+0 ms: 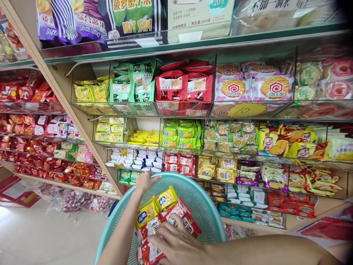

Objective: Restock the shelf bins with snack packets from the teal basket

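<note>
A teal plastic basket (pixel 212 209) with perforated walls fills the lower middle of the view. My left hand (pixel 145 182) grips its far rim, thumb pointing right along the edge. Inside lie several red-and-white snack packets (pixel 190 222) and two yellow snack packets (pixel 165 198). Across the red packets rests my right hand (pixel 176 243), its fingers apart and slightly bent, touching their tops. Part of that hand's lower side is cut off by the frame's bottom edge.
Tiered shelves with clear dividers stand ahead, holding red packets (pixel 172 86), green packets (pixel 132 88) and round sesame biscuits (pixel 273 88). A yellow price tag (pixel 244 109) shows 10. On the left is another shelf of red sweets (pixel 41 145), with bagged goods (pixel 74 200) on the floor (pixel 66 235).
</note>
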A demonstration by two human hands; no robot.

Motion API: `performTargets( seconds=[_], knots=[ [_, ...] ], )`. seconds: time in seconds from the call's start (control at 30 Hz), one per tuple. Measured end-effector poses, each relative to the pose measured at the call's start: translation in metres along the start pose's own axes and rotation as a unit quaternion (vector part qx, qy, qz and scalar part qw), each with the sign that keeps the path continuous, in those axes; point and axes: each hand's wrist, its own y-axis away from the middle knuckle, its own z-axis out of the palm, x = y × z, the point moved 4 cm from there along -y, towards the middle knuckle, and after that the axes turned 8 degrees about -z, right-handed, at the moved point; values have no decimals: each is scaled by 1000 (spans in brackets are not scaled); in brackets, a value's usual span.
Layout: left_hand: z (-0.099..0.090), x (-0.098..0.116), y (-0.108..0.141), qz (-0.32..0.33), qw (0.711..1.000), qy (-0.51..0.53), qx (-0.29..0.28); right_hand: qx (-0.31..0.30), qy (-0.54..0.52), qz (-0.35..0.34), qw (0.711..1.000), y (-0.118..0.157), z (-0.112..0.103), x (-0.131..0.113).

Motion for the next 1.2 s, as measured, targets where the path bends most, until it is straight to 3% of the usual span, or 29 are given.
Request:
performTargets(
  seconds=[0.17,0.43,0.73,1.03,1.2],
  knots=[
    [1,3,-1,-4,1000,0,-7,-25,51,1,998,-2,9,4],
    [1,10,-4,31,999,-10,0,17,62,5,998,6,23,11],
    [3,14,-8,24,1000,-5,-6,52,79,6,996,21,34,13],
    [1,24,-7,38,999,-4,0,67,46,-3,997,19,23,14],
    [2,24,-7,31,999,-7,-7,56,24,-31,998,24,31,10]
  ],
)
